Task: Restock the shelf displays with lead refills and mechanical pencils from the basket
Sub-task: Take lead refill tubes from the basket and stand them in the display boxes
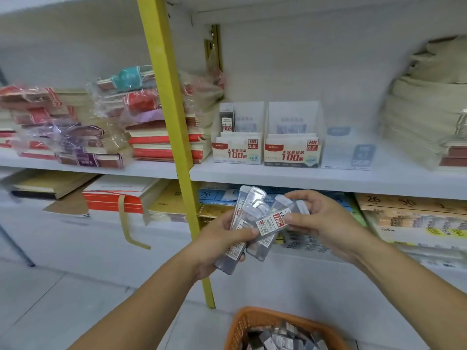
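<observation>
In the head view, a bunch of lead refill packs [249, 202] is being gripped in the curled left hand [214, 241]. One pack [271, 222] is being pinched by the right hand [326, 221], so sorting is likely being done. Above the grip, the 0.5 box [237, 150] and the 0.7 box [290, 154] are being faced. Next, the pack's size probably needs to be matched to a box. Below the grip, the basket [242, 322] is being kept near.
</observation>
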Demonstrator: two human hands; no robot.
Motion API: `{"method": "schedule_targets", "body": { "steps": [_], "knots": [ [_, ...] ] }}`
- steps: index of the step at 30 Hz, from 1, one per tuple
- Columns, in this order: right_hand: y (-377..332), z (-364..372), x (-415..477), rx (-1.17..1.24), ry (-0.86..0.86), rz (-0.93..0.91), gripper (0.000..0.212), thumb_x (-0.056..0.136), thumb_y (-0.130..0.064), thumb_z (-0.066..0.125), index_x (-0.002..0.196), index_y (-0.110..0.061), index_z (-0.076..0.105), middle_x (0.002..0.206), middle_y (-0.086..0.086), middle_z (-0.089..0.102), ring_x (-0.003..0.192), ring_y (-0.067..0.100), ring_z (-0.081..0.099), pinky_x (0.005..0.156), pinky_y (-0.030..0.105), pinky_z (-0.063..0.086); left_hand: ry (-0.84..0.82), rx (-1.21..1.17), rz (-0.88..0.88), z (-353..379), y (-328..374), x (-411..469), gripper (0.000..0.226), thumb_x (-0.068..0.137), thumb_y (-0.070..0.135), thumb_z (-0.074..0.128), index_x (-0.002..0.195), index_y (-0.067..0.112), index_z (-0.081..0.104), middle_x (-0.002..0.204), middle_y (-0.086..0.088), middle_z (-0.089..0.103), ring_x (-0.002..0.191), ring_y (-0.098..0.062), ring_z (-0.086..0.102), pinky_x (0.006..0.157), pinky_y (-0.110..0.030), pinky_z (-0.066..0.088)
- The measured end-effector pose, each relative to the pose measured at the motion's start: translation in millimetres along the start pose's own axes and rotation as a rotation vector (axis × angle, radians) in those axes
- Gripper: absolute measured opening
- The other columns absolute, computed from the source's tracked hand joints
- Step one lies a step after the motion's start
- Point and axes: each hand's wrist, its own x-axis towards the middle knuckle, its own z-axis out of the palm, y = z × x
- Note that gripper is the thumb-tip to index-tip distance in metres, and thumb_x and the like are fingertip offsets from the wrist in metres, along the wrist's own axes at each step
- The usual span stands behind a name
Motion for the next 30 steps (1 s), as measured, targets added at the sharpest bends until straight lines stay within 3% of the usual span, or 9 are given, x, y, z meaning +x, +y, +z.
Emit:
{"method": "schedule_targets", "body": {
  "steps": [4, 11, 17, 21, 24, 26, 30],
  "knots": [
    [3.4, 11.1, 5.2, 0.082, 0.051, -0.04, 0.026, 0.084, 0.002, 0.068, 0.108, -0.006, 0.063, 0.099, 0.013, 0.074, 0.095, 0.027, 0.071, 0.074, 0.028, 0.058, 0.04, -0.085, 0.011, 4.1, -8.7, 1.4, 0.053, 0.074, 0.027, 0.081, 0.124, 0.027, 0.064, 0.115, -0.004, 0.074, 0.078, -0.011, 0.068, 0.057, -0.025, 0.051],
    [-7.4, 20.8, 17.7, 0.129, 0.11, -0.065, 0.026, 0.092, -0.001, 0.059, 0.113, -0.015, 0.066, 0.104, 0.012, 0.072, 0.096, 0.024, 0.071, 0.076, 0.028, 0.057, 0.064, -0.107, 0.035, -1.2, 1.4, 5.8, 0.064, 0.064, 0.027, 0.088, 0.124, 0.026, 0.064, 0.114, -0.004, 0.074, 0.081, -0.011, 0.07, 0.059, -0.025, 0.053],
    [-47.9, 18.7, 31.0, 0.131, 0.182, -0.193, 0.023, 0.098, -0.006, 0.051, 0.111, -0.017, 0.067, 0.086, 0.008, 0.073, 0.085, 0.02, 0.072, 0.07, 0.03, 0.059, 0.118, -0.136, 0.14, -12.6, 21.8, 12.3, 0.055, 0.073, 0.003, 0.084, 0.121, 0.021, 0.064, 0.101, -0.003, 0.077, 0.078, -0.012, 0.073, 0.06, -0.022, 0.054],
    [-110.3, 15.9, 55.2, -0.107, 0.272, -0.396, 0.024, 0.097, -0.01, 0.054, 0.103, -0.029, 0.068, 0.086, -0.001, 0.073, 0.085, 0.016, 0.071, 0.069, 0.027, 0.057, 0.283, -0.118, 0.251, -26.9, 50.0, 24.5, 0.054, 0.077, 0.004, 0.082, 0.122, 0.024, 0.061, 0.105, 0.002, 0.077, 0.092, -0.015, 0.075, 0.064, -0.022, 0.056],
    [-151.3, 18.6, 85.4, -0.418, 0.361, -0.547, 0.022, 0.095, -0.017, 0.059, 0.106, -0.036, 0.063, 0.095, -0.011, 0.068, 0.084, 0.005, 0.065, 0.066, 0.021, 0.053, 0.406, -0.139, 0.319, -38.6, 62.9, 32.1, 0.05, 0.077, 0.005, 0.083, 0.114, 0.032, 0.061, 0.1, 0.01, 0.078, 0.092, -0.011, 0.075, 0.068, -0.026, 0.059],
    [-168.8, 22.7, 108.8, -0.603, 0.395, -0.601, 0.021, 0.093, -0.021, 0.062, 0.108, -0.033, 0.056, 0.1, -0.014, 0.064, 0.084, 0.003, 0.06, 0.067, 0.019, 0.047, 0.451, -0.134, 0.336, -44.9, 66.3, 35.2, 0.051, 0.077, 0.009, 0.084, 0.112, 0.037, 0.061, 0.1, 0.015, 0.077, 0.093, -0.009, 0.074, 0.072, -0.028, 0.06],
    [-180.0, 34.8, 153.3, -0.911, 0.368, -0.594, 0.024, 0.089, -0.022, 0.068, 0.102, -0.024, 0.048, 0.09, -0.011, 0.062, 0.079, -0.002, 0.055, 0.061, 0.016, 0.039, 0.504, -0.139, 0.338, -52.5, 69.3, 41.5, 0.049, 0.077, 0.014, 0.084, 0.112, 0.04, 0.061, 0.102, 0.017, 0.076, 0.099, -0.01, 0.072, 0.089, -0.044, 0.058]
  ]
}}
